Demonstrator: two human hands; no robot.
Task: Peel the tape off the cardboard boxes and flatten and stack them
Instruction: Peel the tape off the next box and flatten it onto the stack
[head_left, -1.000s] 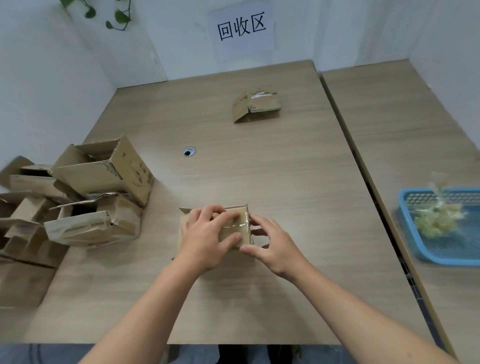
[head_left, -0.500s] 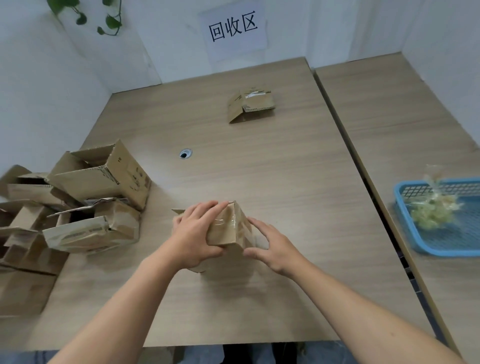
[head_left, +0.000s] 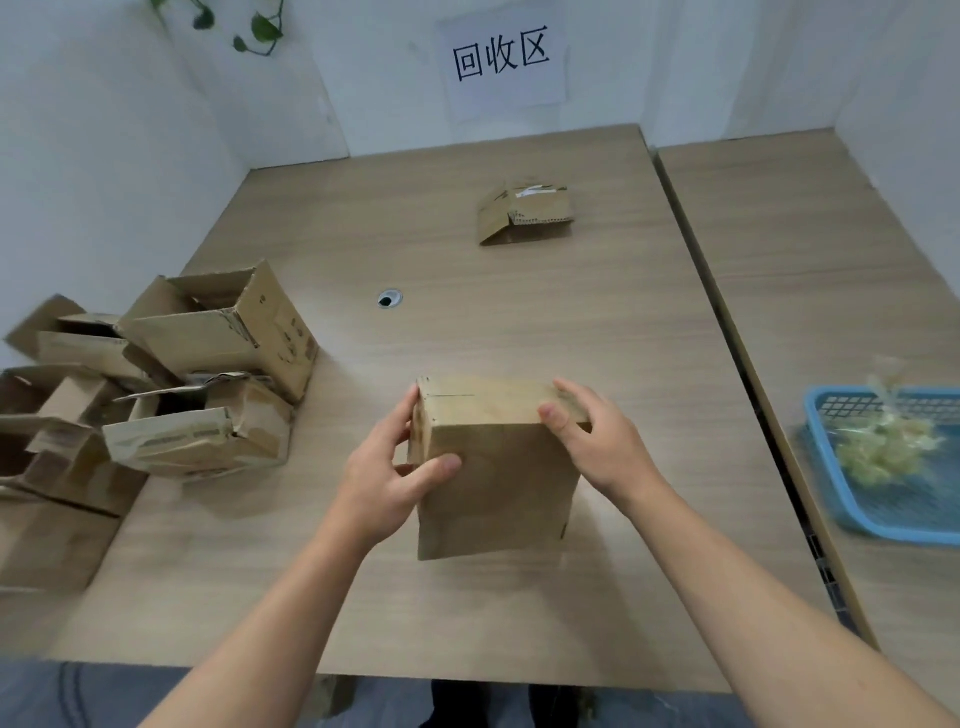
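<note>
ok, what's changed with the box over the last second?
The box was turned up from lying low with its taped face up; it is now upright with a plain face toward the camera. Both hands kept hold: the left hand grips its left edge, the right hand its top right corner. The pile on the left, the far box and the basket stayed put.
</note>
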